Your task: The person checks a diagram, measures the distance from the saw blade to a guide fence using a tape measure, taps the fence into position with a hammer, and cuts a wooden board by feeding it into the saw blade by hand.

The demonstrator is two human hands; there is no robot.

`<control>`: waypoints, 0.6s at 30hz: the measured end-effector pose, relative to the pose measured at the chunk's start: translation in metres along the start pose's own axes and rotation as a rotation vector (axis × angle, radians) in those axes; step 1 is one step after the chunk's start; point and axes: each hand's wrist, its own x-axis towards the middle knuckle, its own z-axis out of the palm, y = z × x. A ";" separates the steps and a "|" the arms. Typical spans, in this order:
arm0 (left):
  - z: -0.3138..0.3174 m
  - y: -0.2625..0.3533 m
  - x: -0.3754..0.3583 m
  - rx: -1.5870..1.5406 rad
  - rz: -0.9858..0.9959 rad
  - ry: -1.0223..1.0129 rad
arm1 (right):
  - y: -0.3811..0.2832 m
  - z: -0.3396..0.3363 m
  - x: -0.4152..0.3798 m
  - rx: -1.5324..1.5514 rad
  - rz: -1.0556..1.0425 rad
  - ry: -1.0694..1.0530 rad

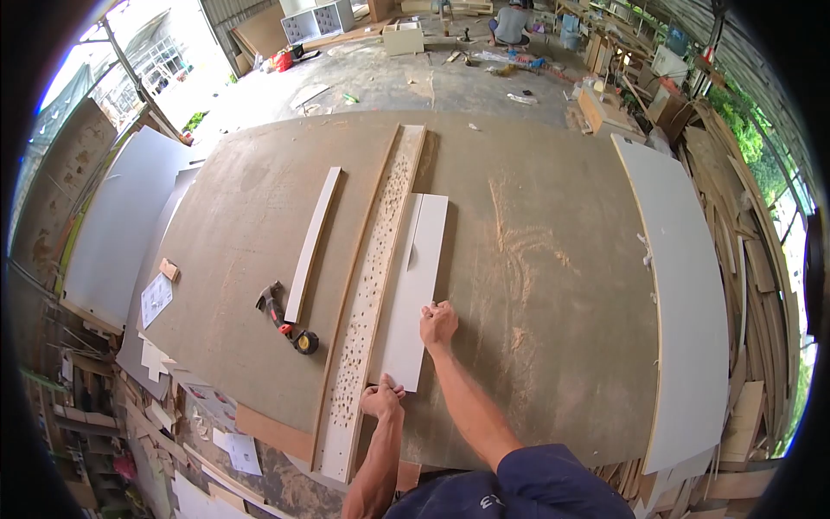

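Observation:
A white board (419, 285) lies lengthwise on the large worktable, along the right side of a long panel dotted with holes (367, 298). A thin dark line or sliver shows on the board's far part. My left hand (383, 398) is closed at the board's near-left corner, thumb and fingers on its end. Farther along, my right hand (439, 324) is closed at the board's right edge; its fingertips are partly hidden. To the left are a narrow white strip (313, 246), a hammer (273, 307) and a tape measure (305, 342).
Sawdust streaks mark the brown tabletop (562, 346). A white panel (683, 303) borders the table's right side, beside stacked wood offcuts (752, 346). Paper sheets (157, 300) and a small wood block (169, 270) are at left. Another person (510, 24) crouches in the background.

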 end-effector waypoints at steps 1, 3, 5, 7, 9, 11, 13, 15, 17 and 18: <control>0.003 0.000 0.002 0.000 0.001 -0.001 | -0.001 0.000 0.003 -0.004 0.017 -0.002; 0.008 0.000 0.005 -0.003 0.004 -0.006 | -0.003 0.000 0.009 -0.007 0.030 0.001; 0.015 0.005 0.002 0.003 -0.019 0.007 | -0.001 0.005 0.015 -0.032 0.065 0.007; 0.020 0.005 0.005 -0.004 -0.015 0.003 | 0.004 0.013 0.020 -0.008 0.104 0.023; 0.025 0.005 0.009 -0.016 -0.008 -0.002 | 0.013 0.026 0.025 0.020 0.139 0.042; 0.031 0.006 0.014 -0.002 -0.039 -0.017 | 0.018 0.036 0.031 -0.031 0.153 0.067; 0.037 0.007 0.019 -0.009 -0.061 -0.014 | 0.016 0.035 0.035 -0.044 0.115 0.087; 0.040 0.006 0.022 -0.013 -0.087 -0.004 | 0.014 0.029 0.037 -0.059 0.081 0.098; 0.040 0.007 0.024 0.006 -0.093 -0.020 | 0.006 0.015 0.035 0.082 0.229 -0.135; 0.039 0.007 0.025 0.005 -0.089 -0.021 | 0.002 0.008 0.027 0.085 0.228 -0.133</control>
